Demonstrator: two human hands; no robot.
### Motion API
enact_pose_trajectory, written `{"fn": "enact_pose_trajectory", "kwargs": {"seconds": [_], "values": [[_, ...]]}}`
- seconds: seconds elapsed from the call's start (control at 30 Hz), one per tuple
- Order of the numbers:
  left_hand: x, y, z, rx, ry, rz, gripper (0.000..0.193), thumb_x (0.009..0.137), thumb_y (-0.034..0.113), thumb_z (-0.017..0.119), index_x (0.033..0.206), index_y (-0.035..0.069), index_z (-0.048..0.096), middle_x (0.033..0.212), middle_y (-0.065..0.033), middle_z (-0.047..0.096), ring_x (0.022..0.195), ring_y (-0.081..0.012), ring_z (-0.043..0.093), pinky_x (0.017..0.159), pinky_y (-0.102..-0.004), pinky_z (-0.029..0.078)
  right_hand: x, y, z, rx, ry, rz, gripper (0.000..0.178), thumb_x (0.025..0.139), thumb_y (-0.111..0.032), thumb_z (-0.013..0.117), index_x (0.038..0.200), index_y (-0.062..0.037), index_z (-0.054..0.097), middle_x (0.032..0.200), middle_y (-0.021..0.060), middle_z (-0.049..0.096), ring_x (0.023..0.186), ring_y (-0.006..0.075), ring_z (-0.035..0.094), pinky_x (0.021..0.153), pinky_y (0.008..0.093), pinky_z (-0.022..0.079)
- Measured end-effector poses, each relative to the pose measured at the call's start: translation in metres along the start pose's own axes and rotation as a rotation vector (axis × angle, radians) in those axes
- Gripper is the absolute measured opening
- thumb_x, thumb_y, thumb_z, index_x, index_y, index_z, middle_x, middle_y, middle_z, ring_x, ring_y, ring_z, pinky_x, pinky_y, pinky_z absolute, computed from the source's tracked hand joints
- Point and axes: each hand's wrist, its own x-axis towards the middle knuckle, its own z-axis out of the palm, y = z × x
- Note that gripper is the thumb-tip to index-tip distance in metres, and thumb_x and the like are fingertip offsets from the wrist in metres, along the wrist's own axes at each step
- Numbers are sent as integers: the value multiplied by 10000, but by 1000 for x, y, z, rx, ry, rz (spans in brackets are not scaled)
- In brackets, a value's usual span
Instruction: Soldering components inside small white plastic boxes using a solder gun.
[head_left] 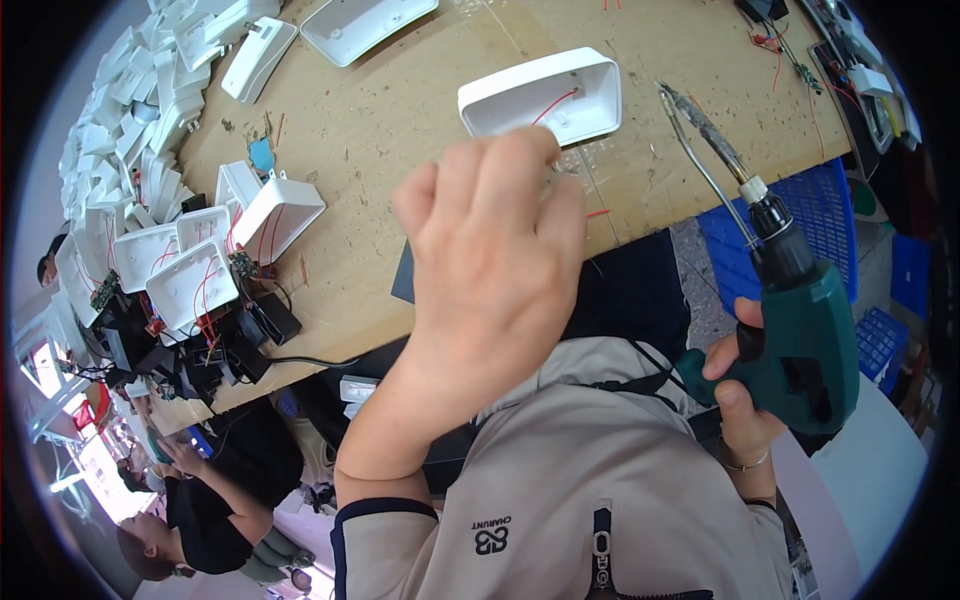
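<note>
My right hand (745,395) is wrapped round the handle of a green soldering gun (825,320). Its dark, worn tip points up toward the tabletop, and a thin metal feed tube runs beside it. In front of me my left hand (490,240) is closed, knuckles up, its fingertips turned away from view. Whatever they pinch is hidden. Just beyond that hand lies an open white plastic housing (480,98), partly covered by the fingers, with a red wire (556,105) inside. A short red wire end (598,213) shows right of the left hand.
White housings with red wires (192,285) and black parts crowd the table's left side, below a large heap of white shells (140,110). Another open shell (365,30) lies at the far edge. Blue crates (790,225) stand at right. A co-worker (190,520) sits at lower left.
</note>
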Motion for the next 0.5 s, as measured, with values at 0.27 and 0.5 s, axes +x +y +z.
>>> {"fn": "enact_pose_trajectory", "kwargs": {"seconds": [0.27, 0.5], "values": [[1, 5, 1, -21, -384, -77, 82, 722, 67, 599, 770, 26, 546, 929, -73, 492, 870, -229, 469, 758, -340, 320, 3, -4, 4, 49, 73, 35, 685, 739, -205, 711, 1247, 76, 348, 1165, 230, 510, 652, 131, 572, 567, 266, 497], [-4, 10, 7, -1, -360, -4, 141, 722, 60, 611, 833, 56, 524, 874, -69, 498, 833, -223, 482, 722, -334, 326, 6, -3, 2, 49, 116, -7, 671, 734, -202, 713, 1227, 90, 365, 1143, 237, 515, 644, 137, 577, 561, 267, 504]]}}
